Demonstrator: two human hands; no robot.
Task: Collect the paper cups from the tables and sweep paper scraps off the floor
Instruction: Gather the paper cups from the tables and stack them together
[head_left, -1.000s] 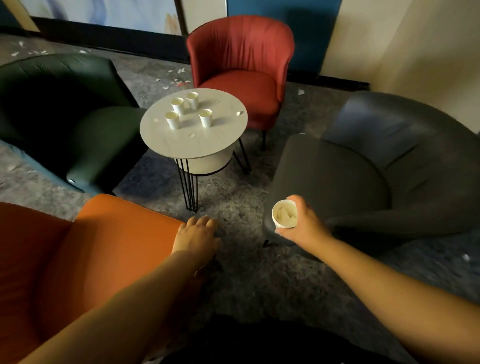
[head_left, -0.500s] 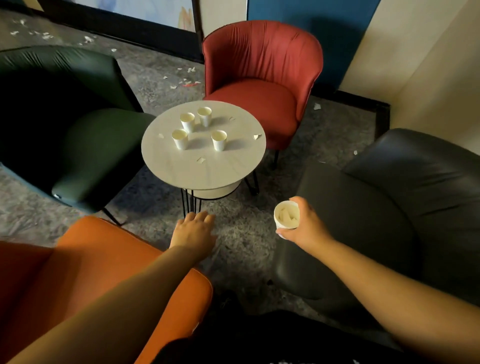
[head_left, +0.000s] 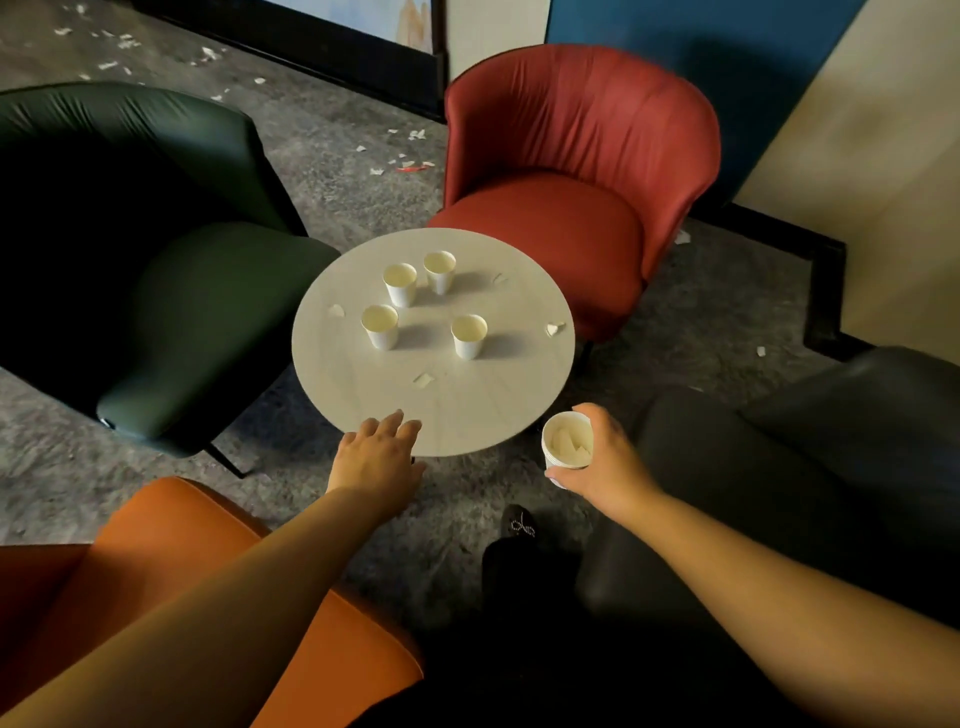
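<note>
— Four paper cups (head_left: 400, 283) stand upright mid-worktop (head_left: 358, 405), ahead of both hands. Which hand is nearer?

— I'd judge the left hand (head_left: 376, 454): fingers straight and loose, empty, at the near rim, and the closest cup (head_left: 469, 336) lies ahead and slightly to its right.

— The right hand (head_left: 602, 457)?

— Wrapped around a collected cup (head_left: 566, 447) holding scraps, just off the edge.

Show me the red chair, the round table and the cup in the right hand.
Red chair (head_left: 540, 228): head view, seat cushion.
Round table (head_left: 467, 410): head view, bare top.
Cup (head_left: 567, 441): head view, its inside.
</note>
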